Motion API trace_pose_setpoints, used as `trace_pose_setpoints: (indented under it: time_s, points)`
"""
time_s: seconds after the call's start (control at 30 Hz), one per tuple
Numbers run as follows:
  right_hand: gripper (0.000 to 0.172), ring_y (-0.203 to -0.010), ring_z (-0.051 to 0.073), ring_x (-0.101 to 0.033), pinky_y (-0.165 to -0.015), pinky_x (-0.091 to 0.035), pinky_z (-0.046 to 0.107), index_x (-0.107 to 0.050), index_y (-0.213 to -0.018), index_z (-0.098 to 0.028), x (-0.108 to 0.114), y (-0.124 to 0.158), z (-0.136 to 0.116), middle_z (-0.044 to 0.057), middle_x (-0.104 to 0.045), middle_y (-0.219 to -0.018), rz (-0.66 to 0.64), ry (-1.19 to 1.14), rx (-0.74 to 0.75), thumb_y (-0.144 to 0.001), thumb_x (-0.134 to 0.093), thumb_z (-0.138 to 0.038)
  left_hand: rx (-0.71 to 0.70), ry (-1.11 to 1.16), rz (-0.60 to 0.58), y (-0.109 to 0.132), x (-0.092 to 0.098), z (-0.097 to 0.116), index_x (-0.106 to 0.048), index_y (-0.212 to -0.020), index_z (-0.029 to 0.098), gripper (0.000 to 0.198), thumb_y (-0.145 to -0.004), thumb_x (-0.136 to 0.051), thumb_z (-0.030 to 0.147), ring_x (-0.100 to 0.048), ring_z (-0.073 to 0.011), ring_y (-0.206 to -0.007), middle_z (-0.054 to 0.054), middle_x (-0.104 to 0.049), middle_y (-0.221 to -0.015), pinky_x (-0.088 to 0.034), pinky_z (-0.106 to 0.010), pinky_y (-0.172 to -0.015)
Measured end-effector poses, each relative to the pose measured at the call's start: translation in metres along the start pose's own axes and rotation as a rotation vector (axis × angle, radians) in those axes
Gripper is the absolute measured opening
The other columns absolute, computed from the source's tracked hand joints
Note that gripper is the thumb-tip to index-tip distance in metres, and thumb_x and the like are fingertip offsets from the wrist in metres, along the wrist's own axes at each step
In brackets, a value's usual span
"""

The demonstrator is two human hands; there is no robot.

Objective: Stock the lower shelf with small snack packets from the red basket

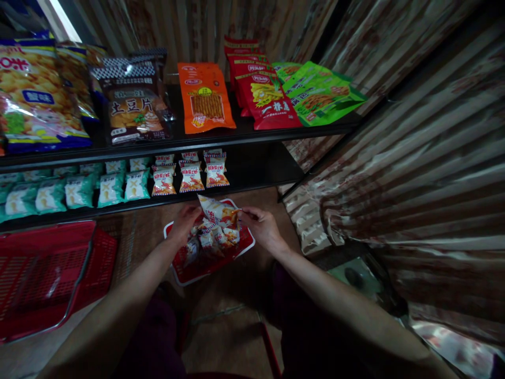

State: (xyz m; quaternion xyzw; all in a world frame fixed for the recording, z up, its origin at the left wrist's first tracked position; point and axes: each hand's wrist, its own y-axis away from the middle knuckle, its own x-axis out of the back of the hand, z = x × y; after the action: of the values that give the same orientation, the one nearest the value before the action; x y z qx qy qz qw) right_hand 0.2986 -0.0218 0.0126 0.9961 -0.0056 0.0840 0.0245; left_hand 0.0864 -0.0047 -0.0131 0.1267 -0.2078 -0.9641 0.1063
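Note:
Over a red basket with a white rim [252, 243], a white and orange snack packet [219, 211] is held up at a slant. My right hand [263, 227] pinches its right corner between thumb and fingers. At the packet's left edge my left hand [185, 223] has its fingers curled closed on it, the fingertips partly hidden. Several similar small packets [213, 241] lie loosely piled inside the basket below.
Ahead, a black shelf's lower tier [260, 166] carries rows of teal packets [110, 188] and white-orange packets [191, 176]. Larger snack bags, including an orange bag [205, 100], stand above. An empty red shopping basket [43, 279] is at left; a pleated curtain [426, 173] hangs at right.

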Motion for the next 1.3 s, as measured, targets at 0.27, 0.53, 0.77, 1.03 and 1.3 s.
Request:
trace_pose_setpoints:
  time_s: [0.27,0.53,0.77,1.03,1.3]
  points:
    - [0.019,-0.082,0.016,-0.066,-0.073,-0.052,0.025,-0.07,-0.095,-0.021,0.003,0.021,-0.01,0.007,-0.07,-0.093,-0.148,0.679,0.707,-0.091,-0.051,-0.018,0.239,0.414,-0.085,0.005,-0.005,0.019,-0.064,-0.08,0.013,0.014,-0.085,-0.056,0.023,-0.065,-0.017,-0.071,-0.007,-0.068,-0.075,-0.054,-0.033,-0.074]
    - [0.016,-0.087,0.017,-0.061,-0.075,-0.051,0.026,-0.065,-0.091,-0.02,-0.007,0.034,-0.018,0.005,-0.067,-0.091,-0.319,0.982,0.903,-0.088,-0.052,-0.012,0.208,0.465,-0.064,0.002,-0.007,0.015,-0.064,-0.082,0.015,0.015,-0.083,-0.063,0.03,-0.064,-0.0156,-0.07,-0.005,-0.069,-0.078,-0.052,-0.029,-0.068]
    - [0.014,-0.094,0.019,-0.058,-0.077,-0.051,0.029,-0.064,-0.093,-0.019,-0.014,0.037,-0.013,0.007,-0.064,-0.095,-0.448,0.975,0.871,-0.088,-0.052,-0.012,0.18,0.456,0.019,0.0,-0.007,0.006,-0.062,-0.076,0.014,0.007,-0.081,-0.062,0.02,-0.06,-0.0126,-0.059,-0.002,-0.066,-0.069,-0.048,-0.026,-0.057]
    - [0.016,-0.096,0.021,-0.058,-0.086,-0.051,0.037,-0.064,-0.1,-0.023,-0.01,0.028,-0.006,0.009,-0.063,-0.101,-0.175,0.674,0.615,-0.086,-0.059,-0.026,0.158,0.494,0.135,-0.007,-0.008,0.007,-0.06,-0.07,0.013,0.014,-0.082,-0.054,0.011,-0.06,-0.0117,-0.057,-0.002,-0.064,-0.063,-0.05,-0.024,-0.059]
    - [0.042,-0.071,0.014,-0.06,-0.067,-0.049,0.029,-0.06,-0.088,-0.021,-0.005,0.008,0.009,0.0,-0.064,-0.082,0.103,-0.303,-0.344,-0.059,-0.078,-0.045,0.142,0.557,0.156,-0.007,-0.012,0.012,-0.06,-0.071,0.014,0.021,-0.087,-0.047,0.01,-0.063,-0.0116,-0.061,-0.003,-0.066,-0.067,-0.052,-0.023,-0.064]
